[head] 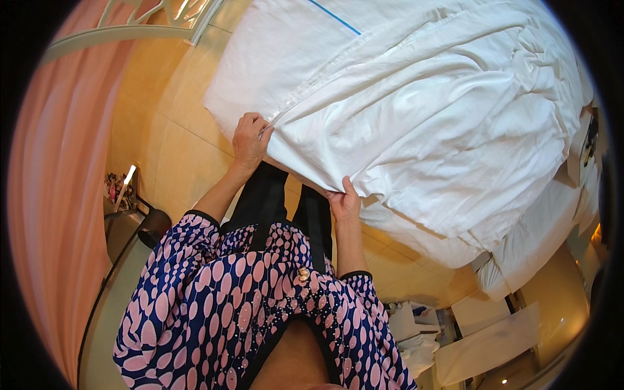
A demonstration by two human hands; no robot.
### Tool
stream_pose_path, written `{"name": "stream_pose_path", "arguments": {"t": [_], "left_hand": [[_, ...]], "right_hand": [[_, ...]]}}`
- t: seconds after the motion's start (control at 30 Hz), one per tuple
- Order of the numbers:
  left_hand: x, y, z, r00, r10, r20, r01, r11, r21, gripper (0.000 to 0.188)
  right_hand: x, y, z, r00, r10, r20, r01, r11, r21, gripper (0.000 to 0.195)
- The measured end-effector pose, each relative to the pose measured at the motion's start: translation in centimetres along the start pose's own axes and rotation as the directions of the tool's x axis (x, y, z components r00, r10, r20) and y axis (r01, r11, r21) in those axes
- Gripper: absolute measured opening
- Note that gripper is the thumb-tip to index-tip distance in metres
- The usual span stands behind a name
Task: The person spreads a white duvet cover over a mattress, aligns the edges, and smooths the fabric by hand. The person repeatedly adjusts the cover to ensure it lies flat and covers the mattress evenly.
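Observation:
A rumpled white bed cover (414, 122) spreads over much of the bed, and its stitched hem runs slantwise across it. My left hand (249, 141) pinches the cover's corner at the near end of that hem, fingers curled over the edge. Farther right, my right hand (345, 202) grips the side edge with its thumb on top and its fingers hidden beneath. Between both hands the edge is fairly straight. A flat white layer (273, 63) with a blue stripe (336, 17) shows beyond the hem.
Pinkish curtains (63, 170) hang at the left, below a pale openwork frame (146, 31). Tiled floor (180, 117) borders the bed. A dark cylindrical object (154, 228) stands at left. White pillows (531, 239) lie at the bed's right end, and white furniture (414, 319) stands lower right.

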State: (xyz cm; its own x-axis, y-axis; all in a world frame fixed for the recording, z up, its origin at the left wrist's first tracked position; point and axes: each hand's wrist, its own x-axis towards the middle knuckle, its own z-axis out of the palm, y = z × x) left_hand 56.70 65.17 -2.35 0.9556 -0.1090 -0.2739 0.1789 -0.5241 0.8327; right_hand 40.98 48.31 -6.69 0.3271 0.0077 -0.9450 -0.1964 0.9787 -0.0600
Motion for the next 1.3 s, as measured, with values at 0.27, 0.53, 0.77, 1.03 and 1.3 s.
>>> {"name": "stream_pose_path", "arguments": {"t": [0.27, 0.53, 0.77, 1.03, 1.3], "left_hand": [[-0.5, 0.7, 1.1, 0.999, 0.027, 0.032, -0.029, 0.999, 0.041, 0.013], [0.9, -0.2, 0.0, 0.993, -0.017, 0.121, 0.009, 0.997, 0.071, 0.012], [3.2, -0.7, -4.4, 0.975, -0.127, 0.184, 0.126, 0.992, 0.018, 0.012], [3.5, -1.3, -1.6, 0.994, 0.098, 0.056, -0.109, 0.962, 0.250, 0.014], [3.6, -0.8, -4.6, 0.999, -0.020, -0.033, 0.018, 0.999, -0.049, 0.016]], "right_hand": [[-1.2, 0.4, -1.9, 0.973, -0.201, -0.115, 0.191, 0.977, -0.093, 0.037], [-2.0, -0.1, -1.6, 0.995, -0.081, -0.052, 0.077, 0.994, -0.076, 0.029], [-1.9, -0.8, -0.6, 0.989, -0.085, 0.122, 0.082, 0.996, 0.028, 0.026], [-2.5, -1.5, 0.1, 0.991, -0.088, 0.099, 0.080, 0.993, 0.087, 0.027], [-7.8, -8.3, 2.4, 0.886, -0.460, 0.058, 0.412, 0.839, 0.356, 0.048]]}}
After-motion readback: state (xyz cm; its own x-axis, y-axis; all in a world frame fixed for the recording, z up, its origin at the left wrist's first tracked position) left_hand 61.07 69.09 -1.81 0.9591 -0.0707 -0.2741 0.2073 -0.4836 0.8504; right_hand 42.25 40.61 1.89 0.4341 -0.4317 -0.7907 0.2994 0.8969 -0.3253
